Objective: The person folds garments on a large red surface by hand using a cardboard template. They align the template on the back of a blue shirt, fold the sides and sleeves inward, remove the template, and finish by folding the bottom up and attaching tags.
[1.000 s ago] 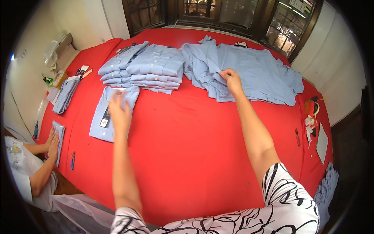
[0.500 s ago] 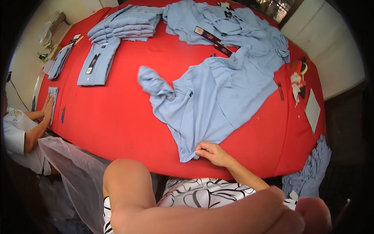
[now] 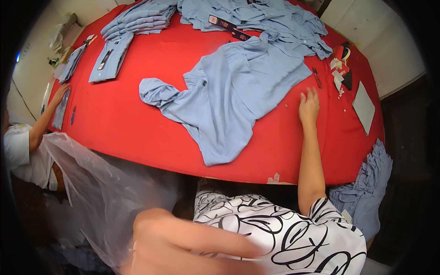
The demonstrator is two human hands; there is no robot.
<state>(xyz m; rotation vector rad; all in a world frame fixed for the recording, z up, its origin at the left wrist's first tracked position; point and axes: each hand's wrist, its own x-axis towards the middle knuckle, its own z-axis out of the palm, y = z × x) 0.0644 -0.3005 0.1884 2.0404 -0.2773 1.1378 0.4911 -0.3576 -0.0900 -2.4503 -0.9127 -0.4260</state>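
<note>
My right hand (image 3: 309, 107) reaches over the red cloth, fingers stretched out and holding nothing. Just beyond its fingertips lies a pair of dark-red thread snips (image 3: 317, 78). To its left spreads a light-blue shirt (image 3: 229, 91), loosely laid out, one bunched sleeve pointing left and a lower corner near the table's front edge. My left arm (image 3: 183, 236) is a large blur close to the camera at the lower edge; its fingers cannot be made out, nor whether they hold anything.
On the red table (image 3: 137, 123) stand stacked folded shirts (image 3: 140, 20), one tagged folded shirt (image 3: 110, 59) and a shirt heap (image 3: 293, 23). Tape (image 3: 346, 55) and a white card (image 3: 363, 107) lie right. A co-worker's hand (image 3: 59, 94) touches a folded packet. Clear plastic (image 3: 101, 192) hangs below.
My right hand has let go of the shirt's lower corner and moved right and away toward the snips. My left arm has shifted left and down, smeared by motion. The view has shifted slightly.
</note>
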